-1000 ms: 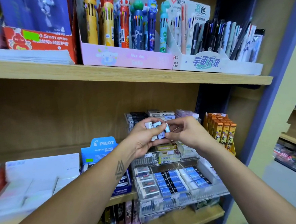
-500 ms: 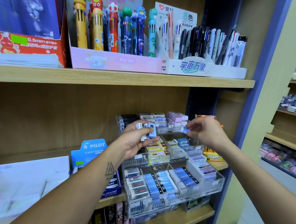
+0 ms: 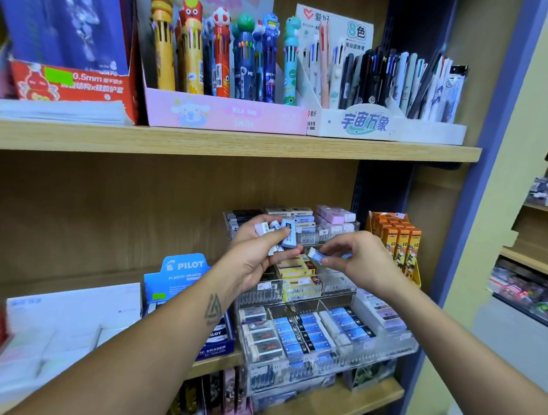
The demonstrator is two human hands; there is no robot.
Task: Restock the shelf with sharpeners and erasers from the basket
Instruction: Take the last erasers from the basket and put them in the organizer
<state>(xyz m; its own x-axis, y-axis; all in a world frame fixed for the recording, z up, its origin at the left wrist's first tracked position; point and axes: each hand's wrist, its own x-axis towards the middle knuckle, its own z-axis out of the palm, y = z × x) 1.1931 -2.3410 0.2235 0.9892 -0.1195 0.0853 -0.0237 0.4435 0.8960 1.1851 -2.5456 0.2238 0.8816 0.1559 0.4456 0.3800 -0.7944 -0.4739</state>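
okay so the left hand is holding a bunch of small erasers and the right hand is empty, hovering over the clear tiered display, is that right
Not quite. The left hand does hold a bunch of small erasers, but the right hand isn't empty: its fingers pinch one blue-and-white eraser above the clear tiered display, as the head view shows.

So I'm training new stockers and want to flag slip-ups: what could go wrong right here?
The left hand grips several small erasers at once, so one could slip out and drop behind the clear tiered display. The right hand pinches a single eraser above compartments of similar packs; it could easily land in the wrong one.
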